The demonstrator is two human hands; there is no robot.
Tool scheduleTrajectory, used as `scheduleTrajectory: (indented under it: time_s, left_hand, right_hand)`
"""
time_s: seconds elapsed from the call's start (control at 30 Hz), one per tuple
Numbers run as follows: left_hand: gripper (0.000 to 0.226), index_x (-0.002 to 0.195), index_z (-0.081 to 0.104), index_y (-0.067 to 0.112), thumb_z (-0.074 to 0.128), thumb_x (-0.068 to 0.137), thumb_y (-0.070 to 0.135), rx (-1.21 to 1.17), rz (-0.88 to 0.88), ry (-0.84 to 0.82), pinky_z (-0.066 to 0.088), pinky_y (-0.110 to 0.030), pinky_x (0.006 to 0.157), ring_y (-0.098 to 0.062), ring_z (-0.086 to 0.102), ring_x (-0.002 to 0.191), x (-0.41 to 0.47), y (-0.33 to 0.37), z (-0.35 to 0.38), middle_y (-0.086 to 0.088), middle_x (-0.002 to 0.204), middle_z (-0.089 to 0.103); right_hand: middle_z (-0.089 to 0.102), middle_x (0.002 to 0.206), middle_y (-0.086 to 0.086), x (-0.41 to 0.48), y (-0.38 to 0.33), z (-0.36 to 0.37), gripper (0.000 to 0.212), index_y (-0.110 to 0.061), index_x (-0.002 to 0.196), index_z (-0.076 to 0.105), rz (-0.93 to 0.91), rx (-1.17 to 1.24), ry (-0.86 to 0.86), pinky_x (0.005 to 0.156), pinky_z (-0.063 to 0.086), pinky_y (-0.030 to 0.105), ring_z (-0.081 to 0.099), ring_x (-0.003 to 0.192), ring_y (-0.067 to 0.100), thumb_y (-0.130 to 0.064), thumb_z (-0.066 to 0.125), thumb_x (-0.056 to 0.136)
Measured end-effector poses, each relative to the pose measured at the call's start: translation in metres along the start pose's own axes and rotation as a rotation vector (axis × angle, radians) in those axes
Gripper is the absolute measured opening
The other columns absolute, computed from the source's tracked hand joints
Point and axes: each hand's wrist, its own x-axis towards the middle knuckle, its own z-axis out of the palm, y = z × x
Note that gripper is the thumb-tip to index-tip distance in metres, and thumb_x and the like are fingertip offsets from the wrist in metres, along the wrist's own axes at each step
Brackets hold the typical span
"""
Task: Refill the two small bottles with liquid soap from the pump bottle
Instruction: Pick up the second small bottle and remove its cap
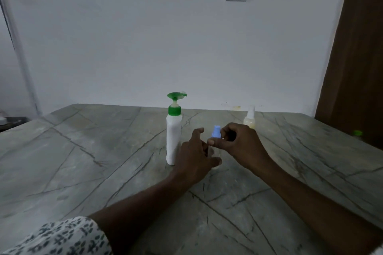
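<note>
Clear small bottle (215, 154) mostly hidden behind both hands' fingers (213, 142).

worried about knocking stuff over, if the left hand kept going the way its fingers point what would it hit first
The left hand already sits at the small clear bottle, fingers aimed up and right. Past that, the blue cap and the right hand come next, though depth is unclear.

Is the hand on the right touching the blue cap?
Touching. The head view shows the right hand's fingers pinching the blue cap atop the small clear bottle.
</note>
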Motion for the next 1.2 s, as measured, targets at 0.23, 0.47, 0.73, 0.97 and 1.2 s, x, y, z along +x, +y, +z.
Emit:
scheduleTrajectory:
  time_s: [0.23,0.47,0.73,0.97,1.2]
  left_hand:
    - [0.101,0.151,0.024,0.015,0.086,0.073,0.029,0.003,0.003,-0.010,0.037,0.002,0.061,0.015,0.053,0.060,-0.003,0.004,-0.002,0.018,0.065,0.057]
    - [0.101,0.153,0.020,0.016,0.084,0.076,0.029,-0.010,-0.008,-0.019,0.040,-0.012,0.070,-0.006,0.063,0.081,-0.003,0.007,-0.003,0.010,0.089,0.070]
    - [0.103,0.153,0.021,0.014,0.085,0.074,0.033,0.013,0.006,-0.011,0.035,-0.006,0.065,0.004,0.053,0.066,-0.002,0.005,-0.002,0.006,0.097,0.073]
    - [0.105,0.153,0.021,0.015,0.086,0.072,0.034,0.020,-0.011,-0.004,0.033,-0.003,0.060,0.008,0.052,0.065,0.000,0.002,-0.001,0.019,0.070,0.055]
    - [0.106,0.152,0.023,0.016,0.087,0.070,0.032,-0.018,-0.017,-0.010,0.038,-0.008,0.068,0.007,0.055,0.067,0.000,0.001,0.000,0.016,0.075,0.062]
  right_hand:
    - [0.046,0.061,-0.004,0.000,-0.003,-0.005,0.028,-0.020,0.067,0.055,-0.066,-0.060,-0.096,0.056,0.032,0.019,0.043,0.057,0.010,-0.029,0.073,0.086]
    - [0.058,0.106,-0.007,-0.005,-0.002,-0.006,0.063,-0.033,0.141,0.043,0.062,0.102,-0.172,0.077,0.050,0.023,0.060,0.092,0.011,-0.032,0.073,0.085]
    - [0.067,0.118,-0.007,-0.001,0.002,-0.003,0.068,-0.032,0.149,0.029,0.131,0.387,-0.113,0.081,0.049,0.013,0.061,0.110,0.007,0.001,0.050,0.094]
    - [0.066,0.092,0.014,-0.007,-0.003,-0.004,0.033,-0.007,0.087,0.064,0.096,0.100,-0.054,0.078,0.052,0.039,0.063,0.087,0.025,-0.036,0.078,0.079]
    - [0.066,0.110,-0.007,-0.006,0.001,-0.004,0.040,-0.033,0.125,0.058,0.133,0.308,-0.144,0.082,0.049,0.018,0.064,0.099,0.003,-0.014,0.063,0.090]
